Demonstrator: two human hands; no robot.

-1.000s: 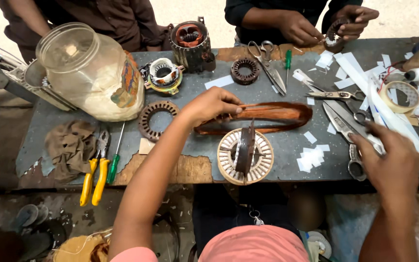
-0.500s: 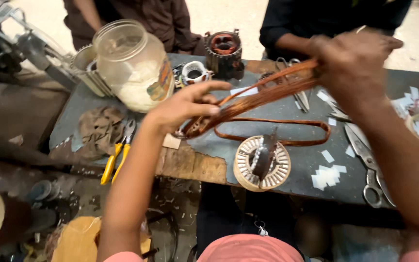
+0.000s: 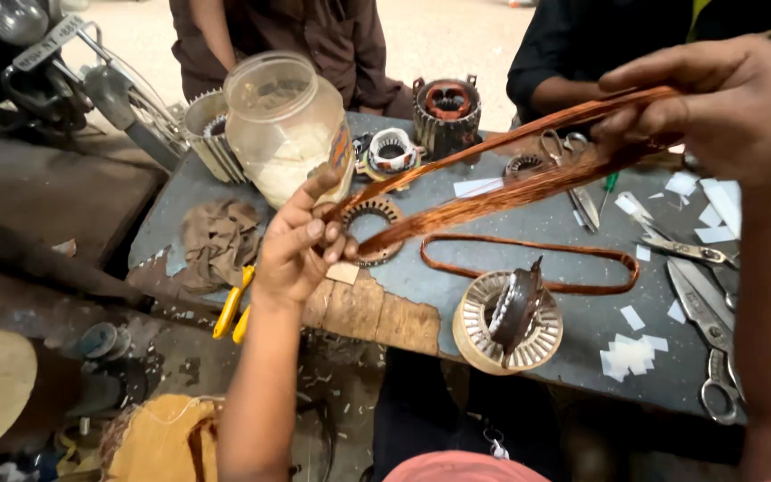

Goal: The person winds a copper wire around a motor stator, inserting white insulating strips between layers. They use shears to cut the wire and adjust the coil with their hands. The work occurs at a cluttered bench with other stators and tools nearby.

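My left hand grips one end of a long copper wire coil stretched above the table. My right hand, raised at the upper right, pinches the coil's other end. A second copper wire loop lies flat on the grey table below. In front of it sits a round slotted stator core with a dark tool stuck in it. A smaller ring-shaped core lies beside my left hand.
A clear plastic jar stands at the back left, a brown rag and yellow-handled pliers near the left edge. Scissors, paper scraps, wound motor stators. Two other people sit across the table; a motorcycle part stands left.
Both hands lifted the copper coil off the table and pulled it out long; my right hand rose to the upper right. The camera view shifted left and closer.
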